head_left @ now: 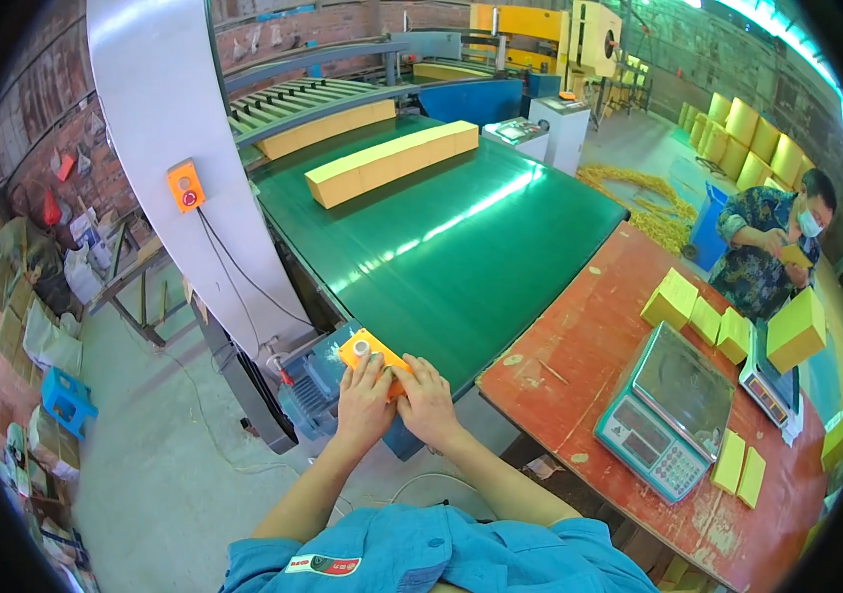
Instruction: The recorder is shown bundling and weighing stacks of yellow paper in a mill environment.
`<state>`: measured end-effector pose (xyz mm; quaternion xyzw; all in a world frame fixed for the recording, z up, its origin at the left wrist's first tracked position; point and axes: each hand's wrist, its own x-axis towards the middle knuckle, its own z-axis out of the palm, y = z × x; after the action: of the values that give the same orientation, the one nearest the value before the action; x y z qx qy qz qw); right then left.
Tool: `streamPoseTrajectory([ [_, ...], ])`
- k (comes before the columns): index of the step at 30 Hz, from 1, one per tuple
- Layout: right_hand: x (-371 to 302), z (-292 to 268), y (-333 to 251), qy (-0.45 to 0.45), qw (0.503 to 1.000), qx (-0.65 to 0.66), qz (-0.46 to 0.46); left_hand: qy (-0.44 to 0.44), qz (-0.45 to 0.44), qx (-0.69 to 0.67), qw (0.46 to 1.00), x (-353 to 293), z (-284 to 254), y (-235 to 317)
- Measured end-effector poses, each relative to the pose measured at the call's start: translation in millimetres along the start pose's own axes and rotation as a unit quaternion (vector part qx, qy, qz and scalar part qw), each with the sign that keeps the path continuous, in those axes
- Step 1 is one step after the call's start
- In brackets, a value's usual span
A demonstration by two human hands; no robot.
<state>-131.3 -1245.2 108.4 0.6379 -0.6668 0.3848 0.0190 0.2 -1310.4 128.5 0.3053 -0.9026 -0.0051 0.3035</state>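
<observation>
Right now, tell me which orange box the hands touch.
The lower box, by the green belt: the left hand and right hand are on it. The upper box, on the white post, is untouched.

2 hands (pixel 366 400) (pixel 428 400) on orange control box (pixel 379 347)

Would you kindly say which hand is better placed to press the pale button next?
Likely the left hand: it lies beside the pale button, while the right hand rests farther along the orange box.

We log the box (pixel 385 356) as orange, its button (pixel 362 348) pale grey. We see a green belt (pixel 451 282) streaked white, a yellow bar (pixel 392 170), a red, pale-scuffed table (pixel 545 395) and a blue-grey camouflage shirt (pixel 741 282).
</observation>
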Motion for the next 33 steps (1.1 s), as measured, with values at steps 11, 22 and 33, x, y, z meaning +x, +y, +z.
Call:
streamPoseTrajectory([
  [11, -0.5, -1.0, -1.7, -0.013, 1.000, -0.002, 0.015, -0.006, -0.001, 0.004, 1.000, -1.8, 0.4, -0.2],
  [22, 0.5, 2.3, -0.8, -0.002, 1.000, -0.002, 0.019, 0.001, 0.003, -0.005, 1.000, 0.1, -0.6, -1.0],
  [33, -3.2, 1.6, -0.5, 0.002, 1.000, 0.018, 0.022, -0.015, 0.002, 0.014, 1.000, -2.6, 1.5, -0.9],
])
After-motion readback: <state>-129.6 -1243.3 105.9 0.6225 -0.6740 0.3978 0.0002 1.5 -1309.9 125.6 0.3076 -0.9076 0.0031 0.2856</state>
